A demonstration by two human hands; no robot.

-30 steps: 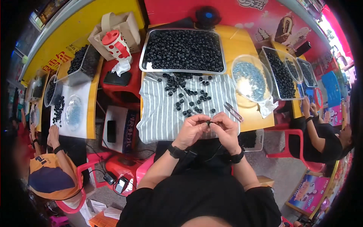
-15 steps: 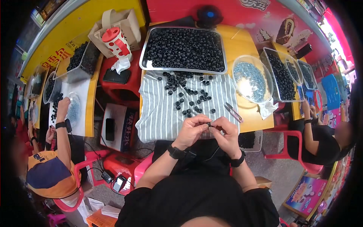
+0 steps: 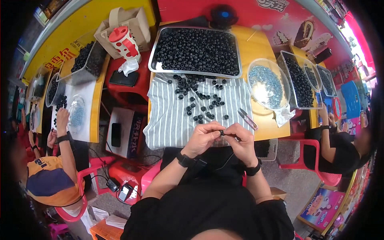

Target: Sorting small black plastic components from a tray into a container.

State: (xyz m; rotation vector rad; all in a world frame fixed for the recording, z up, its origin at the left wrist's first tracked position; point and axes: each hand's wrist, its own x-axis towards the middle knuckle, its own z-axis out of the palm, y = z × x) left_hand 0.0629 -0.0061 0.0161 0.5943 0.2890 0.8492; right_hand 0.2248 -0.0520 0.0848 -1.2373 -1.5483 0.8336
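Over the near edge of a grey-and-white striped cloth point(image 3: 168, 120), my left hand point(image 3: 202, 140) and my right hand point(image 3: 241, 145) meet with fingertips pinched. Between them is a small black ring-shaped piece point(image 3: 221, 133), mostly covered by the fingers. Beyond my hands, several loose black pieces of the same sort point(image 3: 203, 108) lie scattered on the cloth. A metal tray point(image 3: 239, 60) heaped with them stands behind. To the right of my hands lies a pair of small snips or tweezers point(image 3: 248, 119); which of the two I cannot tell.
A round clear tray point(image 3: 253, 93) of small bluish, shiny bits sits to the right, beside a crumpled tissue point(image 3: 285, 116). At left, a red stool point(image 3: 120, 91) bears a phone point(image 3: 123, 78) and a spotted cup point(image 3: 125, 43). Co-workers sit on both sides, one in an orange top point(image 3: 52, 180).
My hands stay together at nearly the same spot, the fingers shifting slightly around the black piece. The left co-worker's raised hand has moved a little nearer and to the left.
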